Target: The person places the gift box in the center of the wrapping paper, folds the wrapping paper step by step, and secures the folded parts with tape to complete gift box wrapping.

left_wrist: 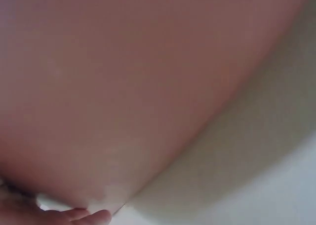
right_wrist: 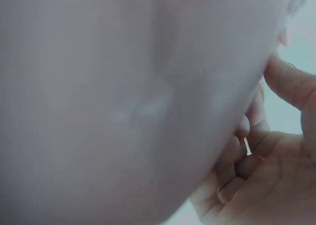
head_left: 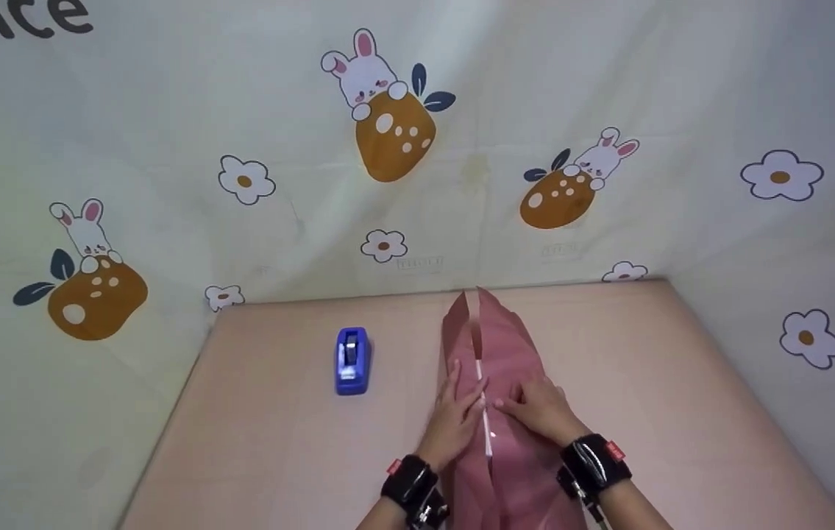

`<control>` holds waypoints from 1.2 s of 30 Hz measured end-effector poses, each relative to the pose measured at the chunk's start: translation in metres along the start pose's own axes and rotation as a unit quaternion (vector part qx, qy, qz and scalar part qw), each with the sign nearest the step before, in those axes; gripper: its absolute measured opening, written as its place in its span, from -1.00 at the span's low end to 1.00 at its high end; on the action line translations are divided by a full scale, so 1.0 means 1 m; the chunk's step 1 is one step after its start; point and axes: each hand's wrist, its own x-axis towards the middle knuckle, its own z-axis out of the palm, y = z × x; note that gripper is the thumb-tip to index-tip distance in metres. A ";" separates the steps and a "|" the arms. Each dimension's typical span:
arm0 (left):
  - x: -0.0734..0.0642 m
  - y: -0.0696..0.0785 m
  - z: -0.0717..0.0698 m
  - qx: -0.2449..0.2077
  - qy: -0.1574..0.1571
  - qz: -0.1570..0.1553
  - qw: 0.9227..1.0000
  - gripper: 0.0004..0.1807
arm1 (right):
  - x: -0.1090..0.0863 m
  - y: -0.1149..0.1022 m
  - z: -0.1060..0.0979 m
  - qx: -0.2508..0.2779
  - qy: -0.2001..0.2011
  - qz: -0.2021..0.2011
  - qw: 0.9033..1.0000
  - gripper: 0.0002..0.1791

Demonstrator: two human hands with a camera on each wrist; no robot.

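- Lengthwise on the counter (head_left: 277, 449), the pink wrapping (head_left: 513, 460) lies directly beneath both hands, running from the lower frame edge to near the back of the counter.
- A narrow white strip (head_left: 488, 436) shows along its middle seam, between the hands.
- The left hand (head_left: 450, 418) rests on the wrapping just left of the seam, fingers extended and pointing away from the person.
- The right hand (head_left: 544, 407) touches the wrapping right of the seam, fingers bent; whether they pinch the material, I cannot tell.
- Beyond the hands, the wrapping's far end parts into two pointed flaps.
- A blue tape dispenser (head_left: 352, 361) stands apart, left of the wrapping.
- Both wrist views are blurred, filled mostly by a broad surface.
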 end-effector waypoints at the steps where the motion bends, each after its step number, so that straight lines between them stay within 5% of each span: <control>1: -0.002 0.001 -0.001 0.013 -0.008 0.002 1.000 -0.55 | -0.003 0.002 0.000 0.009 0.002 -0.008 1.000 -0.71; 7: -0.019 0.009 -0.010 0.065 -0.070 0.006 0.995 -0.50 | -0.027 0.015 -0.008 0.085 0.013 -0.051 0.995 -0.87; 14: -0.052 0.015 -0.022 0.026 -0.096 0.016 0.995 -0.49 | -0.062 0.027 -0.016 0.103 0.017 -0.078 0.991 -0.75; 19: -0.071 0.011 -0.028 -0.010 -0.097 0.014 0.995 -0.48 | -0.087 0.037 -0.018 0.086 0.011 -0.086 0.993 -0.66; 23: -0.080 0.006 -0.034 0.035 -0.098 0.061 0.993 -0.51 | -0.099 0.042 -0.017 0.009 0.030 -0.150 0.988 -0.60; 28: -0.085 0.002 -0.039 0.134 -0.094 0.173 0.971 -0.55 | -0.106 0.049 -0.013 -0.092 0.048 -0.254 0.962 -0.61; 36: -0.092 -0.008 -0.044 0.253 -0.116 0.260 0.925 -0.60 | -0.112 0.068 -0.007 -0.197 0.093 -0.364 0.906 -0.54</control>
